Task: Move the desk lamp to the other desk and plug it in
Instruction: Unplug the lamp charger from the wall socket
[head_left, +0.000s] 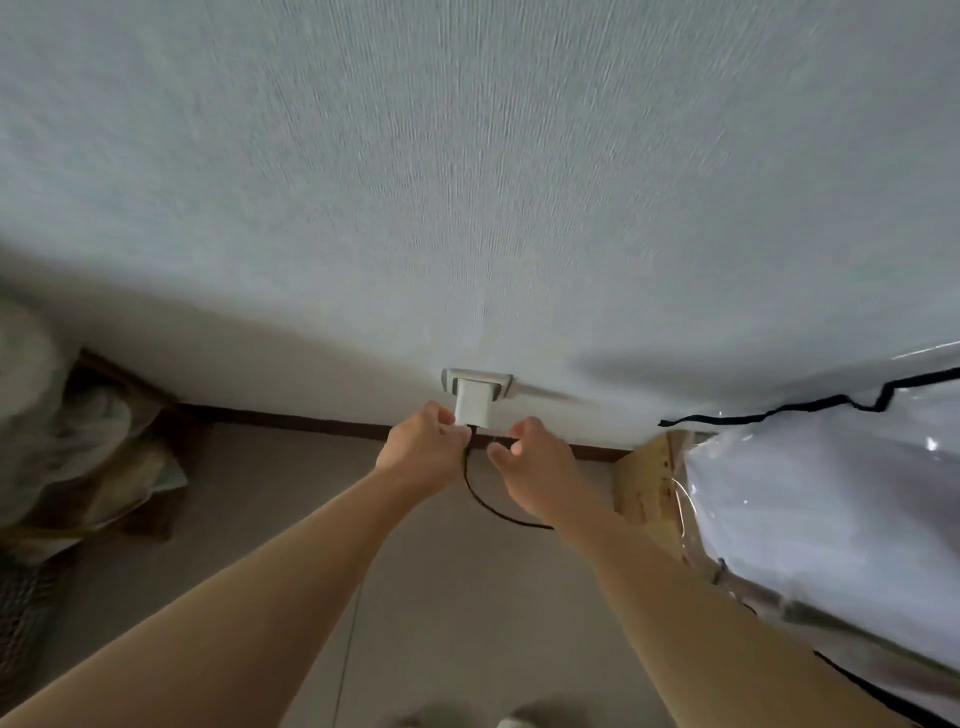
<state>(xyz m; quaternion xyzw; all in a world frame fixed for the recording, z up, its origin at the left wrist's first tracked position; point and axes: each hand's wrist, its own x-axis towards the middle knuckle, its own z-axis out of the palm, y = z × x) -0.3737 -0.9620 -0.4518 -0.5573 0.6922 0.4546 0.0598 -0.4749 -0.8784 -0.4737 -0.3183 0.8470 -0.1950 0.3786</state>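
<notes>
Where textured wall (519, 182) meets floor (311, 493), a socket (477, 382).

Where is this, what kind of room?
Probably a room in a home. There is a textured wall with a wall socket low down, a dark skirting board, and a desk under clear plastic.

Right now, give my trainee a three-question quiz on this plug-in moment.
1. True or false: the white adapter sits in the wall socket.
2. Which hand pinches the black cable right at the adapter? A) left hand B) right hand
3. Fill in: the cable loops down from the adapter and passes under the ____ forearm.

Key: 1 true; 2 A; 3 right.
</notes>
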